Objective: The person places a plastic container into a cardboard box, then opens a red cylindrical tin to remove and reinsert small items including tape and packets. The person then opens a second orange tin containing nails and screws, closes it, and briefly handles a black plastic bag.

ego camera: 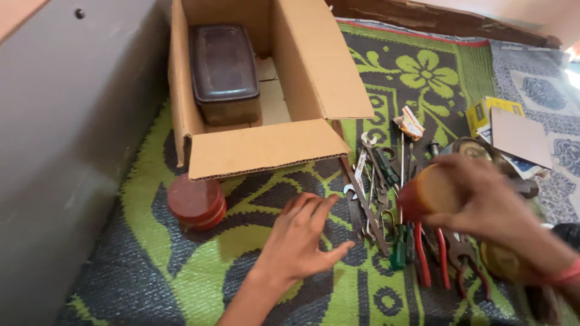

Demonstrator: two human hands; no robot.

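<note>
My right hand [489, 199] grips a little jar [432, 196] with a red lid above the tools [386, 199], my left hand [302, 232] lies spread on the mat [139, 241], so I hold tight and move slowly.

— What do we have underfoot here?

— We see a woven floor mat [181, 265] in green and dark grey, patterned with flowers and curling leaves, edged with a thin red stripe along its far side.

— And to the left of the mat?

— We find a plain grey panel [66, 151] rising straight from the mat's left edge, a small dark knob near its top.

— Beyond the mat?

— A dark wooden ledge [441, 21] runs along its far edge. To the mat's right lies a grey-blue patterned cloth [544, 90], and bright daylight falls on its far right corner.
</note>
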